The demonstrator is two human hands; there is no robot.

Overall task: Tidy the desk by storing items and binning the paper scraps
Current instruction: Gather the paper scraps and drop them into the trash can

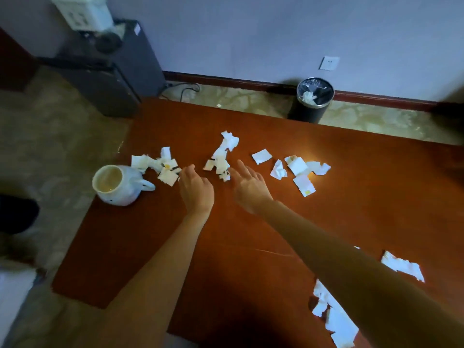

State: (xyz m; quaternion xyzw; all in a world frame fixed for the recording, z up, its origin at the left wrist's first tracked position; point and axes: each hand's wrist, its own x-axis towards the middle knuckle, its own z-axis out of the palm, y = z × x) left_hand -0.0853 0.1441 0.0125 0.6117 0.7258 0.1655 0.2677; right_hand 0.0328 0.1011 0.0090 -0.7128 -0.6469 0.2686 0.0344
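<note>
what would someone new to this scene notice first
White paper scraps scattered across the reddish-brown desk stand out first, with the left hand and right hand reaching toward the middle pile. A white mug sits near the desk's left edge, and a dark bin with paper already in it stands on the floor beyond the far edge.

White paper scraps (pixel 222 156) on the reddish-brown desk (pixel 251 222); beside them, a white mug (pixel 118 184); beyond, a black bin (pixel 311 101).

Dark cabinet (pixel 120 79), white wall socket (pixel 329 63), cable (pixel 187 90) on patterned carpet (pixel 50 136), wooden skirting board (pixel 226 82)
</note>
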